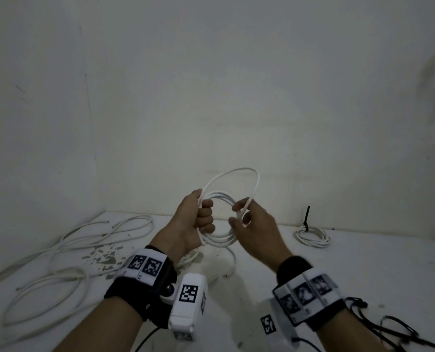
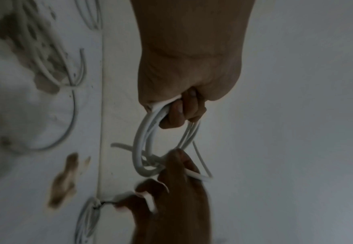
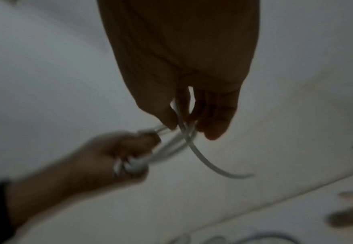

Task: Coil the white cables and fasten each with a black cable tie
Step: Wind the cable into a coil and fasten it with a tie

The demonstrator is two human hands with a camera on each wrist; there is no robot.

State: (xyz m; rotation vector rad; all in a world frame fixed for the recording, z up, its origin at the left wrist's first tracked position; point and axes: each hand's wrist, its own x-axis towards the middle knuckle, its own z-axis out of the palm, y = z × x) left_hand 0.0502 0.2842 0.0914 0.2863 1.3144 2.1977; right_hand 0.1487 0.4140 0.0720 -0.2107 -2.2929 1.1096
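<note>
A person's left hand (image 1: 198,219) grips a coil of white cable (image 1: 230,199) held up above a white table (image 1: 363,270), fingers curled round its turns, while the right hand (image 1: 257,224) pinches the coil's outer loop at 3 o'clock. Loose cables (image 1: 79,240) lie at 9 o'clock; a finished coil (image 1: 313,236) with a black cable tie (image 1: 307,216) sits at 3 o'clock

Two plain off-white plaster walls (image 1: 236,85) meet in a vertical corner seam at about ten o'clock. Below them lies a flat white painted surface (image 1: 351,265), its paint chipped into grey-brown patches (image 1: 102,257) at eight o'clock. Dark smudges (image 1: 434,82) mark the wall at two o'clock. Light is dim and even.
</note>
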